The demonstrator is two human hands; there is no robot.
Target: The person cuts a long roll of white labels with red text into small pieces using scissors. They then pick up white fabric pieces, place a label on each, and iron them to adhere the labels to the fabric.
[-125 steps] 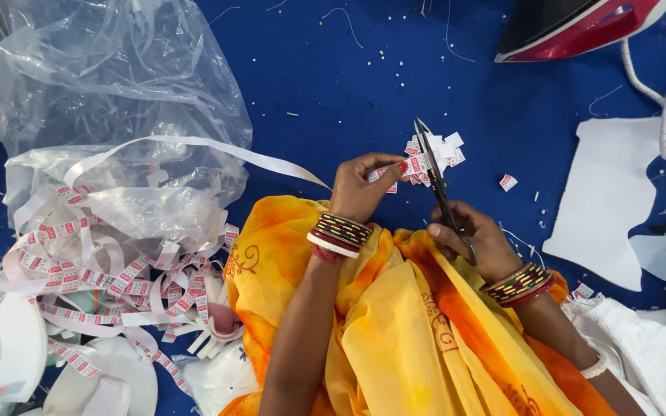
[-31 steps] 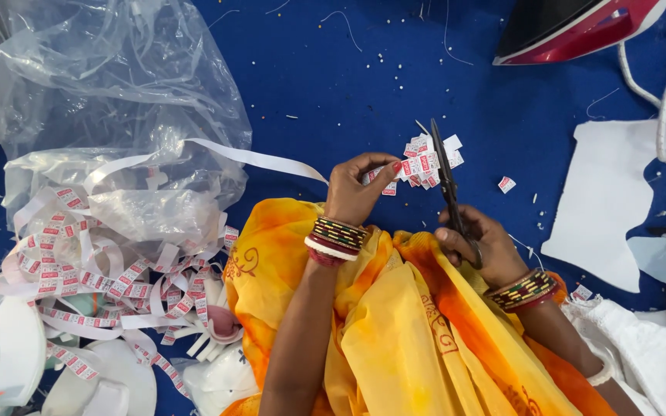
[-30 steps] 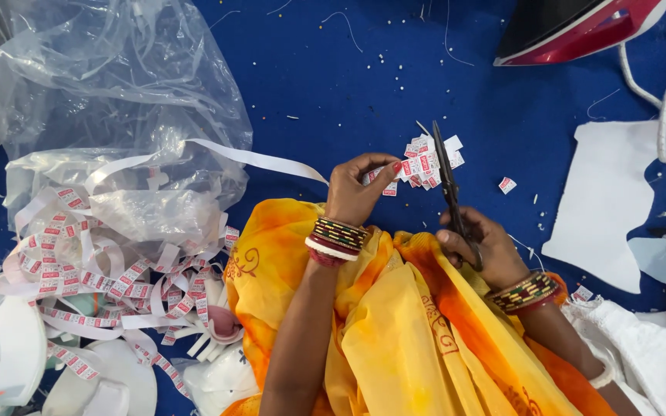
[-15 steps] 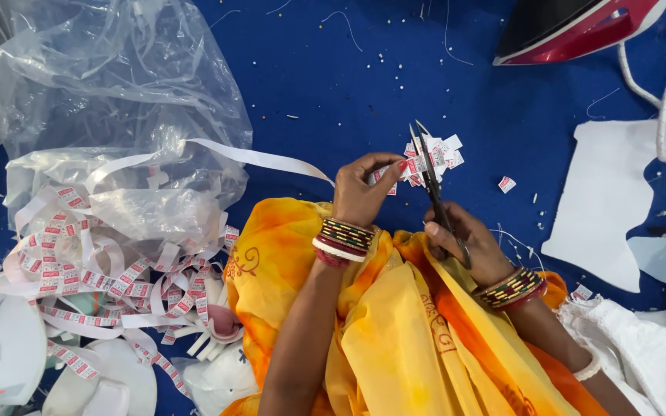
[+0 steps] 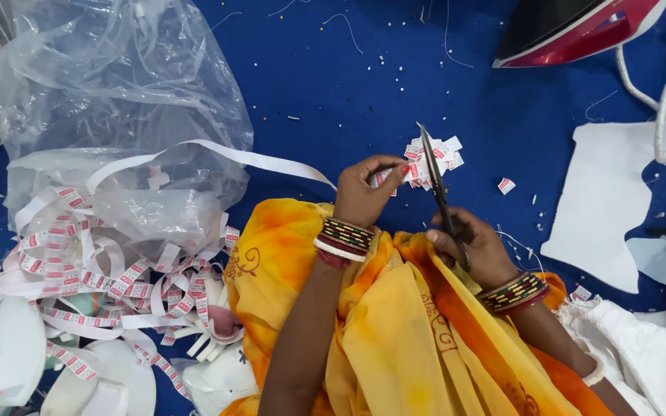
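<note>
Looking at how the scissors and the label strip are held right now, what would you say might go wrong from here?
The left hand pinches the red-and-white label strip close to the dark metal scissors held by the right hand, so a fingertip could get nicked. The small pile of cut red-and-white labels lies loose on the blue cloth surface and may scatter. The tangled heap of uncut label ribbon could snag.

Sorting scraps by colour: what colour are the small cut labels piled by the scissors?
White with red print, the cut labels show best in the head view.
</note>
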